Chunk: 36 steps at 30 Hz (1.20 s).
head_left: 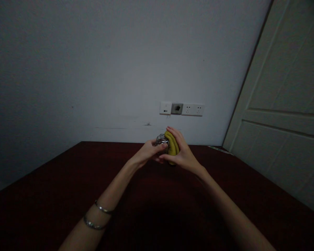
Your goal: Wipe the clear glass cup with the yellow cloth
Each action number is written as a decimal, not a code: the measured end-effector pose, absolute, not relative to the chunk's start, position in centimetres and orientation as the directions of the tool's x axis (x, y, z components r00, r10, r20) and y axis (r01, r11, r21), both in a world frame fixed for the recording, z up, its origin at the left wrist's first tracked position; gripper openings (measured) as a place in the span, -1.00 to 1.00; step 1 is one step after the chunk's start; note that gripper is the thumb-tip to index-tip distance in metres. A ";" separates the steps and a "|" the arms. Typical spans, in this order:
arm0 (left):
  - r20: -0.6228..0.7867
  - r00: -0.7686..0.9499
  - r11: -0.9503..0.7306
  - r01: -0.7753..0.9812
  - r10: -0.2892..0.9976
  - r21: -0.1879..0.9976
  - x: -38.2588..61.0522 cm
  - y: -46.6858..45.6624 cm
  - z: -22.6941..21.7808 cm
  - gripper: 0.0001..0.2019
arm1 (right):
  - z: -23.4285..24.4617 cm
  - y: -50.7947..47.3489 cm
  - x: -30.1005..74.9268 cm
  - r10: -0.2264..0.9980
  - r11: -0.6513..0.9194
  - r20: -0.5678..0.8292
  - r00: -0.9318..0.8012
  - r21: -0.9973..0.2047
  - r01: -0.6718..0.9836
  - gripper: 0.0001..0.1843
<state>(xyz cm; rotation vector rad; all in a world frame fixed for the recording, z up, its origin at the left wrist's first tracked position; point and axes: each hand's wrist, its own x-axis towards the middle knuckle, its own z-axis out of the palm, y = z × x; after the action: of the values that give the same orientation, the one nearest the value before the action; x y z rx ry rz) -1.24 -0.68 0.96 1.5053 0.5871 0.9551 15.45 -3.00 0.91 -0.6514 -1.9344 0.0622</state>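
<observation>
My left hand [149, 150] is closed around a small clear, shiny thing [160, 138], glass or plastic; I cannot tell which. Its thumb lies across the front of this thing. Pressed against the right side of the clear thing is a yellow curved bundle [172, 144] with lengthwise folds, which looks like small bananas or folded cloth. My right hand [183, 153] grips the bundle, fingers over the top and thumb underneath. Both hands meet above the far part of the dark red table [107, 174]. Fingers partly hide both held things.
Behind the table rises a pale wall [120, 69] with a row of white sockets [193, 109] and a grey socket [177, 108]. At the right stands a panelled door [285, 104]. A thin flat strip [219, 150] lies at the table's far right edge.
</observation>
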 end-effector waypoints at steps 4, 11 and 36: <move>0.245 0.600 -0.239 -0.092 0.762 0.967 -1.7 -0.4 0.8 -0.48 | 0.3 -2.2 15.4 0.502 0.838 0.830 -0.242 -0.398 0.373 -0.10; 0.352 0.660 -0.483 0.020 0.664 0.875 -2.4 0.1 0.3 -0.26 | 0.1 -1.2 15.6 0.757 0.653 0.648 -0.081 -0.744 0.143 -0.09; 0.612 0.328 -0.649 0.007 0.720 0.760 -1.1 0.2 -0.1 -0.18 | 0.7 -1.9 14.3 0.610 0.792 0.791 -0.033 -0.609 0.037 -0.77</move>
<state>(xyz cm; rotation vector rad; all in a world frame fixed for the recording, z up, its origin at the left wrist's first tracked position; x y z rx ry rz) -1.09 0.18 -0.14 1.9289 0.6388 1.3673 14.30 -1.85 0.68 -0.5363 -1.5527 0.4972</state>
